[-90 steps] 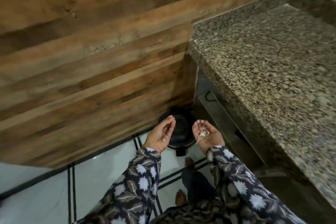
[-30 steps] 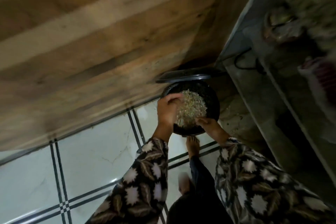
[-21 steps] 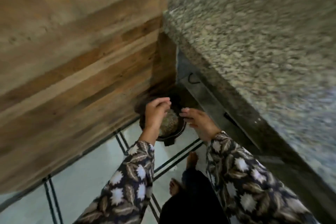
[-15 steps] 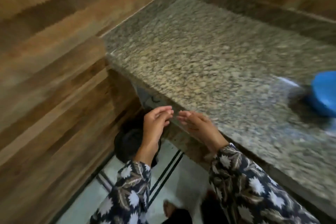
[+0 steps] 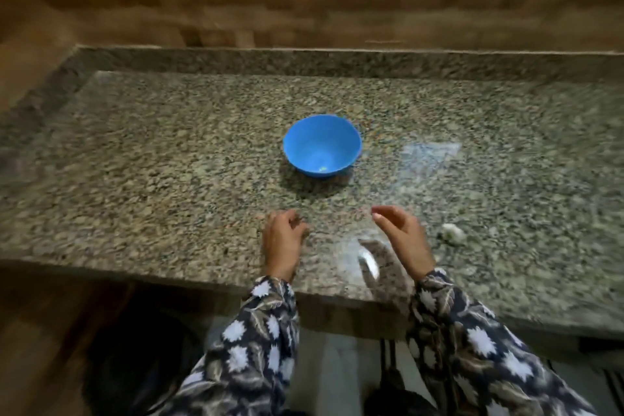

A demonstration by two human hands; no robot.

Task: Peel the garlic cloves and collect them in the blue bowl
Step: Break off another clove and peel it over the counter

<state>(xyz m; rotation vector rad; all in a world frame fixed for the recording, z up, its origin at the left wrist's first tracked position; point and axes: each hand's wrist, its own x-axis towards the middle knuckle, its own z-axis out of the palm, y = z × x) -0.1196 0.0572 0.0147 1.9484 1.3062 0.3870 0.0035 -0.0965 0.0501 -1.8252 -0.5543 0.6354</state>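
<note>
My left hand (image 5: pixel 285 241) hung over the granite counter (image 5: pixel 152 162), fingers loosely curled round nothing I could make out. Beyond the gap between my hands stood the blue bowl (image 5: pixel 304 142), holding only one small pale bit (image 5: pixel 322 168) at its bottom, likely a peeled clove. My right hand (image 5: pixel 405 240) was slack and empty too. Just to its right lay the garlic (image 5: pixel 450 234), a small whitish lump. I judged it light, papery-skinned, slippery once bared, and best pinched at its ends.
</note>
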